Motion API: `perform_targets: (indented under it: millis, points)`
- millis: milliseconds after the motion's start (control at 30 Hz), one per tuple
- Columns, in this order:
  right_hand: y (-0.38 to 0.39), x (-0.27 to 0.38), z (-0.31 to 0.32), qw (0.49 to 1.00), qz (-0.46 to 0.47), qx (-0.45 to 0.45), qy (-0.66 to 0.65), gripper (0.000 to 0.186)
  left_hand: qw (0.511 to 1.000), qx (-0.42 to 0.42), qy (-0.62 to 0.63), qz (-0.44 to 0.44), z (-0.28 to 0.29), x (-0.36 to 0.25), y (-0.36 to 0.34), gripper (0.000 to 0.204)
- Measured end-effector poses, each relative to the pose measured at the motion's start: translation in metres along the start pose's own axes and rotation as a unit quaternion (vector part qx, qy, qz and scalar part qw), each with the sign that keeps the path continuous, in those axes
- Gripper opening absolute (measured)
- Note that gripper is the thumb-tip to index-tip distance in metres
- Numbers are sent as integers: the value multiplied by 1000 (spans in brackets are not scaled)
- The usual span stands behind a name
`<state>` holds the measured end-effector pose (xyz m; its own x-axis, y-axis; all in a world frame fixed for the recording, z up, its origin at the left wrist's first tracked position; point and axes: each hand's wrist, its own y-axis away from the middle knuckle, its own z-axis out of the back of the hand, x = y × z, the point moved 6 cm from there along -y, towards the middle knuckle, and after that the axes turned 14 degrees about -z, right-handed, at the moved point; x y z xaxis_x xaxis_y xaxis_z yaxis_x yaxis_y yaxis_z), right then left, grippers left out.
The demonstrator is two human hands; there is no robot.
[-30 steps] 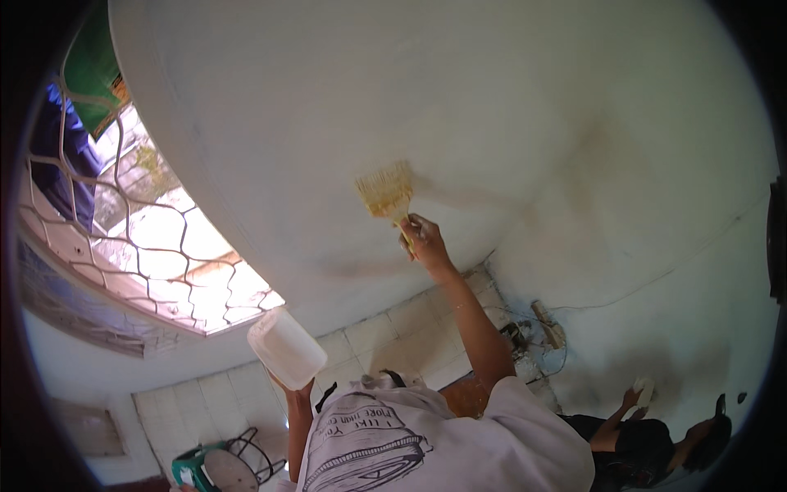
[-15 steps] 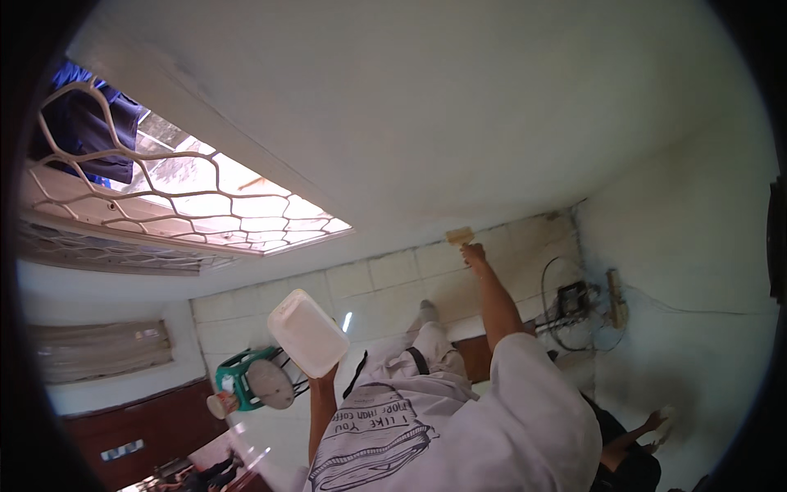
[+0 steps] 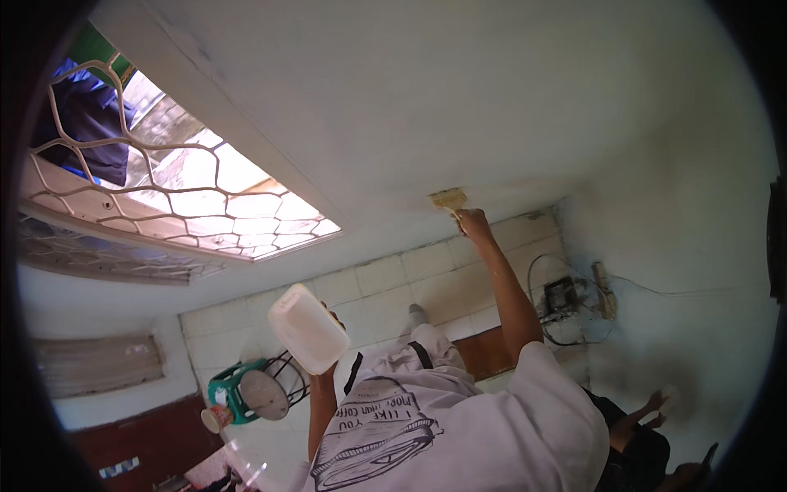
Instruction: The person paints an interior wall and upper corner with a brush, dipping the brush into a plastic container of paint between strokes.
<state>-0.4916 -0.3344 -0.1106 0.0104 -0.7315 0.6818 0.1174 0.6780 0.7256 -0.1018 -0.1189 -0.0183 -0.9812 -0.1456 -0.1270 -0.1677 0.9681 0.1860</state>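
Note:
My right hand (image 3: 473,221) is raised at arm's length and grips a flat paintbrush (image 3: 448,199), its pale yellowish bristles pressed against the white painted surface (image 3: 459,98) overhead. My left hand (image 3: 329,371) holds up a white plastic container (image 3: 307,328), tilted, at about shoulder height to the left. My white printed shirt (image 3: 426,426) fills the lower middle of the view.
A window with a white honeycomb grille (image 3: 164,189) is at the left. A pale tiled wall (image 3: 410,279) runs below the brush. A wired electrical box (image 3: 566,299) hangs on the right wall. A green stool-like object (image 3: 234,398) sits lower left. Another person's limb (image 3: 648,410) shows lower right.
The view has swung toward the tiled wall and window. My right hand has carried the brush across the white surface toward the wall edge. The container stays raised in my left hand.

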Motion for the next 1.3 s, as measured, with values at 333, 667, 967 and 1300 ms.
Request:
perform_targets:
  millis: [333, 667, 967, 1300]
  points:
    - [266, 224, 55, 968, 203, 110, -99, 24, 990, 93, 16, 102, -32, 88, -45, 55]
    - [233, 215, 46, 958, 284, 33, -30, 43, 988, 137, -56, 46, -25, 75, -50, 54]
    - [-20, -5, -1, 988, 138, 60, -45, 42, 999, 32, 31, -29, -5, 13, -18, 54]
    - [-134, -163, -32, 988, -126, -32, 84, 23, 995, -82, 23, -56, 15, 4, 31, 71]
